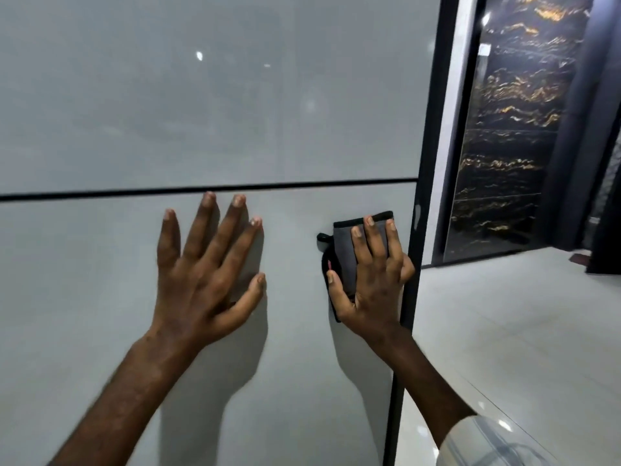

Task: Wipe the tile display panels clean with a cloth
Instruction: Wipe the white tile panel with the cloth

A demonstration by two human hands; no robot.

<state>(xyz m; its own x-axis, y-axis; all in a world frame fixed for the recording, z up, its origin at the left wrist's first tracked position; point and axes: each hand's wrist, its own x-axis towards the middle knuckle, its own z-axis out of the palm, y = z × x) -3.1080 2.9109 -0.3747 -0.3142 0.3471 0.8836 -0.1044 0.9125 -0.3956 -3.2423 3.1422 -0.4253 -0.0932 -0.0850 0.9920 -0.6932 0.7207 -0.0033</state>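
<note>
A glossy pale grey tile display panel (100, 297) fills most of the view, split by a thin black horizontal joint into an upper tile (201, 112) and a lower one. My left hand (208, 267) lies flat on the lower tile with fingers spread, just under the joint. My right hand (373, 277) presses a folded grey cloth with black trim (346, 250) against the same tile, fingers straight over it, close to the panel's black right edge frame (408, 331).
Right of the black frame stands a white strip and a dark marble panel with gold veins (514, 129). A glossy pale floor (521, 331) spreads at the lower right. A light sleeve (487, 445) covers my right forearm.
</note>
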